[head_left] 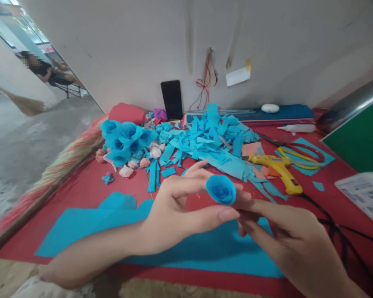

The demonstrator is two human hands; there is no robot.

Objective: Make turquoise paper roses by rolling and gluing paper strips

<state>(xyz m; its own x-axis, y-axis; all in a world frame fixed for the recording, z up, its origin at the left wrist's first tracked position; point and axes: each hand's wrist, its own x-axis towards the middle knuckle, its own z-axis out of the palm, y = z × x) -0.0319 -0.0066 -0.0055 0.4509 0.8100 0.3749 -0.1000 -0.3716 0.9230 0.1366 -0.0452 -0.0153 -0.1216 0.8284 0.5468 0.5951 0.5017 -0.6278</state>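
A rolled blue paper flower [221, 190] is held up in front of me, its spiral opening facing me. My left hand [177, 207] grips it between thumb and fingers from the left. From the right, my right hand [286, 225] pinches at its base, where the fingers of both hands meet; the base itself is hidden. Beneath both hands lies a wide sheet of blue paper [90, 231], with cut blue petal pieces [119, 201] along its far edge.
On the red table [81, 186] are finished blue flowers [127, 138], blue paper scraps [205, 136], a yellow glue gun [278, 165] with a black cord, and scissors [307, 154]. A phone [171, 99] leans on the wall. Left, a broom [49, 165] lies along the edge; a person [46, 70] sits far off.
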